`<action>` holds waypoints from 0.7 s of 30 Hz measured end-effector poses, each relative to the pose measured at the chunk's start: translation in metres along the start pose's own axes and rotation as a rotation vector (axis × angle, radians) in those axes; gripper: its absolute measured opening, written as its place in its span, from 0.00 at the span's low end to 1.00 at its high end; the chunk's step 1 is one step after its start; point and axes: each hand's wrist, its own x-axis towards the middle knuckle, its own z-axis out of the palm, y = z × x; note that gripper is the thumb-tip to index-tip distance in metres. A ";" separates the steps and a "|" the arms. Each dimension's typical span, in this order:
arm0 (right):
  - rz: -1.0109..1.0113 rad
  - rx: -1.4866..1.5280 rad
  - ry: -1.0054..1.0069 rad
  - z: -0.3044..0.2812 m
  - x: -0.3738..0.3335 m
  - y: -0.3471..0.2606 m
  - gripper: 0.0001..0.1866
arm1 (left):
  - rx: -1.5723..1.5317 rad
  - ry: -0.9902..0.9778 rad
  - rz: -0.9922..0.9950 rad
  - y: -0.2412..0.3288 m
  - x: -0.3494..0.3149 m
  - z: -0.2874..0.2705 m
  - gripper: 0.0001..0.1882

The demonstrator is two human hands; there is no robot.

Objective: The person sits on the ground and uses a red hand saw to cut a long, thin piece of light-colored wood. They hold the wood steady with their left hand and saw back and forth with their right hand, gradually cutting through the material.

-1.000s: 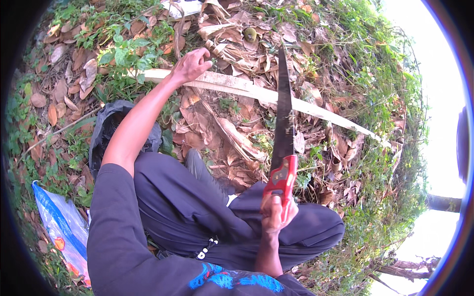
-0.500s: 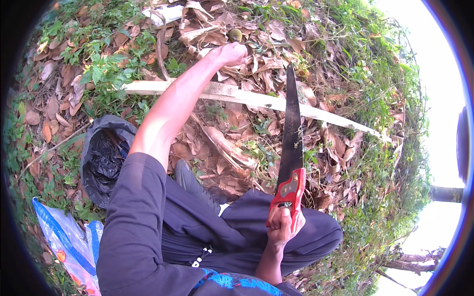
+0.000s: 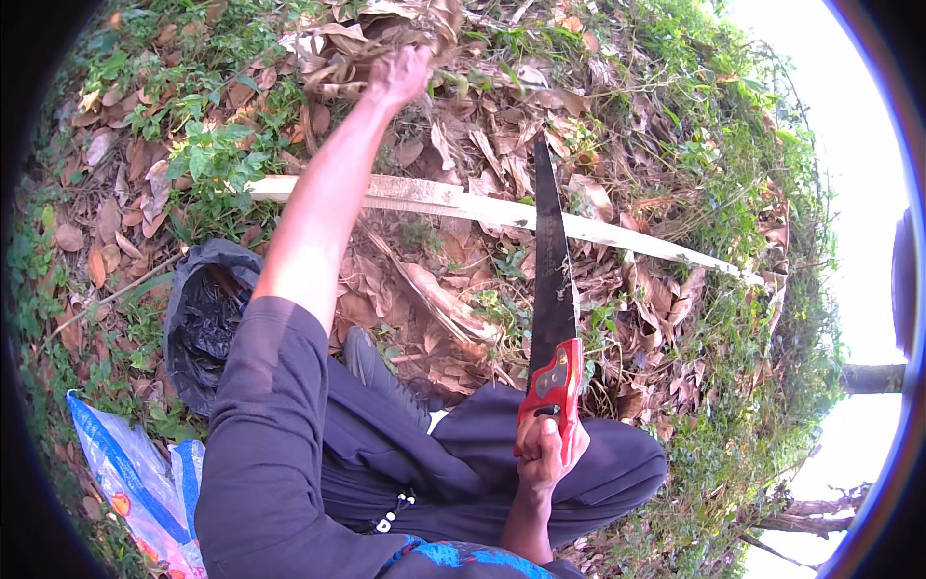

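Observation:
My right hand point(image 3: 552, 452) is wrapped round the red handle of a hand saw point(image 3: 553, 261). The dark blade points up and away, and its far part passes in front of a long pale wooden strip point(image 3: 415, 193) lying on the ground. My left arm stretches far forward beyond the strip. There my left hand point(image 3: 400, 75) is closed on a clump of dry brown leaves point(image 3: 405, 21), which is smeared by motion. Its fingertips are partly hidden among the leaves.
A black plastic bag point(image 3: 198, 333) stands open at my left with something dark inside. A clear and blue-striped sack point(image 3: 130, 473) lies nearer. My shoe point(image 3: 381, 374) rests on the leaf litter by my folded legs. Green weeds point(image 3: 207, 145) grow around, and a branch point(image 3: 810, 516) shows at the right.
My left hand has moved left and farther away, dragging dry leaves along. A round greenish-brown thing beyond it no longer shows clearly. The saw has shifted slightly left in my right hand.

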 end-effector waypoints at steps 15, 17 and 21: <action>0.191 0.037 -0.108 0.005 -0.023 0.021 0.10 | -0.099 0.212 0.453 -0.013 -0.119 -0.036 0.15; 0.190 -0.008 -0.135 0.004 -0.031 0.026 0.09 | -0.164 0.347 0.480 0.015 -0.154 -0.035 0.17; 0.228 -0.025 -0.143 0.005 -0.040 0.029 0.08 | -0.178 0.125 0.384 0.020 -0.206 -0.025 0.21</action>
